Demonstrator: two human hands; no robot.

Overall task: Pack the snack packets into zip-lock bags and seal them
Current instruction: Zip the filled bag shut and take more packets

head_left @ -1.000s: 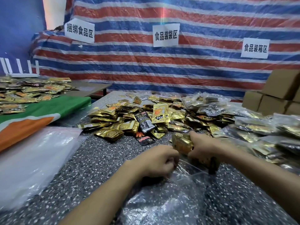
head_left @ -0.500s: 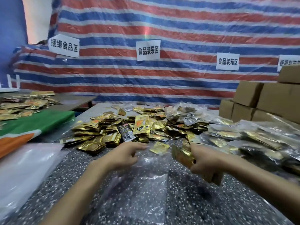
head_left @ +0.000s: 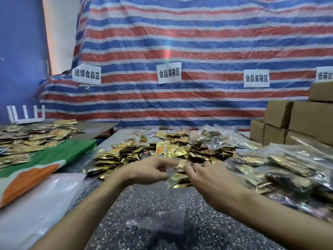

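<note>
My left hand [head_left: 151,170] and my right hand [head_left: 209,181] are close together, with a small zip-lock bag [head_left: 177,177] between them. Both hands have bent fingers. My left fingers pinch one side of the bag's top and my right fingers pinch the other side. It is a bit blurry, so I cannot see how tight I hold it. Gold snack packets are inside the bag. I think I am about to press the top shut.

Far to the left of my left hand is a stack of empty bags [head_left: 36,204], and past it a green and orange cloth [head_left: 54,159]. Just past my fingers is the big pile of loose packets [head_left: 137,154]. Near my arms, closer to me, one more empty bag [head_left: 158,221] lies flat on the table [head_left: 144,201]. To the right of my right hand is a heap of filled bags [head_left: 281,168], and brown boxes [head_left: 302,120] are behind that.

What could go wrong? A packet could poke up into the zip line, and then the top would not close all the way. If I tip the bag before it is shut, packets could slide out into the loose pile and get mixed up. My right arm is near the filled bags and could bump them.

The room to move is the bare table between my arms and toward me. Left, front and right are all crowded, so I should pull the bag toward me to seal it.
</note>
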